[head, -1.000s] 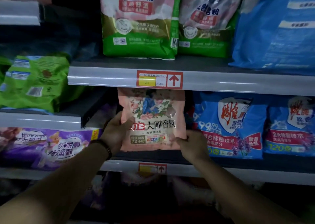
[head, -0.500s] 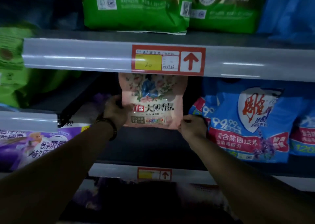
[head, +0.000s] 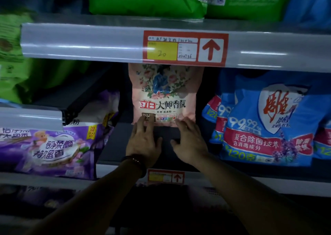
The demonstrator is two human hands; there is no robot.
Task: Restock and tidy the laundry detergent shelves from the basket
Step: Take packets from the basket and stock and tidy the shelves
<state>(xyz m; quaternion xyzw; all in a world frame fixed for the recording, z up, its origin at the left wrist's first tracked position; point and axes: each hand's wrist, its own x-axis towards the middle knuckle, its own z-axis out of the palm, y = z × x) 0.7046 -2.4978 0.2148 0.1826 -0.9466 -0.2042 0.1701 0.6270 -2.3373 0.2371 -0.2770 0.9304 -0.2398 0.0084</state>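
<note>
A dim shop aisle, grey shelving with clear price rails across the front. On the middle shelf (head: pixel 111 150) both hands reach in, slack and holding nothing. The left hand (head: pixel 143 141) lays straight fingers (head: pixel 143 123) flat on the lower left front of the pink floral detergent bag (head: pixel 164 95). The right hand (head: pixel 189 141) is spread, its fingertips (head: pixel 180 125) at the bag's lower right edge and seemingly just touching.

The bag stands upright with its long axis vertical, set well back from the shelf's front edge. Its top is tucked behind the upper rail (head: pixel 89 43) and the red price tag (head: pixel 185 48). It lies straight ahead of both palms, the left hand a touch nearer, so any further squaring would be a push at its base, I judge.

Purple bags (head: pixel 53 145) lie toward the left end, blue bags (head: pixel 265 127) toward the right, and green bags (head: pixel 143 2) on the shelf above
</note>
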